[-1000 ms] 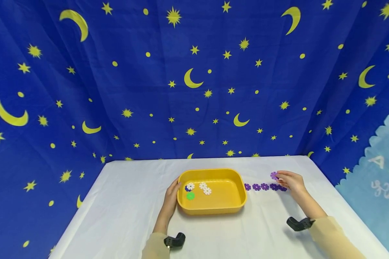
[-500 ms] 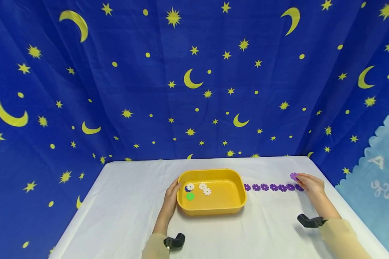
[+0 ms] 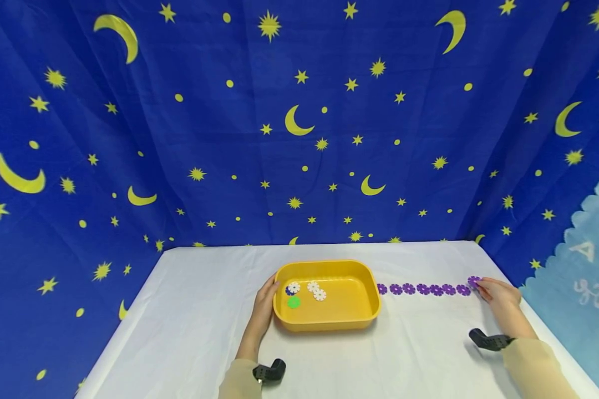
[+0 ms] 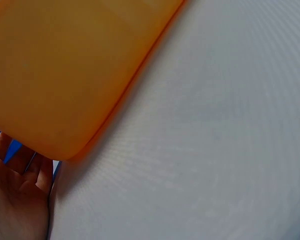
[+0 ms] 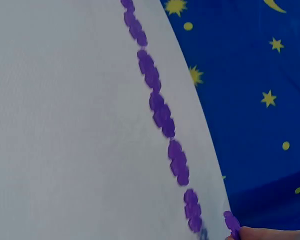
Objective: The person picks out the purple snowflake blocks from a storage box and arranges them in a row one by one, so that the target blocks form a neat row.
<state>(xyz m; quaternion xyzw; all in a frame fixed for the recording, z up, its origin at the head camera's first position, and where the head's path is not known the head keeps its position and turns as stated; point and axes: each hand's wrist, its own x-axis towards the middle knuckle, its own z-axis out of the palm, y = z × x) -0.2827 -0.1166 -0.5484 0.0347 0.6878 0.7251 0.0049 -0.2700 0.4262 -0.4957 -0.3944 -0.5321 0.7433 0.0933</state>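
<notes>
My right hand pinches a purple snowflake disc between thumb and fingertips. The held disc is just past the right end of a row of purple snowflake discs lying on the white cloth. In the right wrist view the same pinched disc shows at the lower edge, beside the row's near end. At the left end of a yellow tray my left hand holds the side, thumb at the rim. Seen from the left wrist, its fingers go behind the tray's wall.
Inside the tray lie a few white discs, a green disc and a dark blue disc partly under a white one. Behind the white-covered table hangs a blue curtain with stars and moons.
My right hand has moved rightward along the row and lowered, carrying a purple disc. More discs of the row show on its right end. My left hand and the tray stay put.
</notes>
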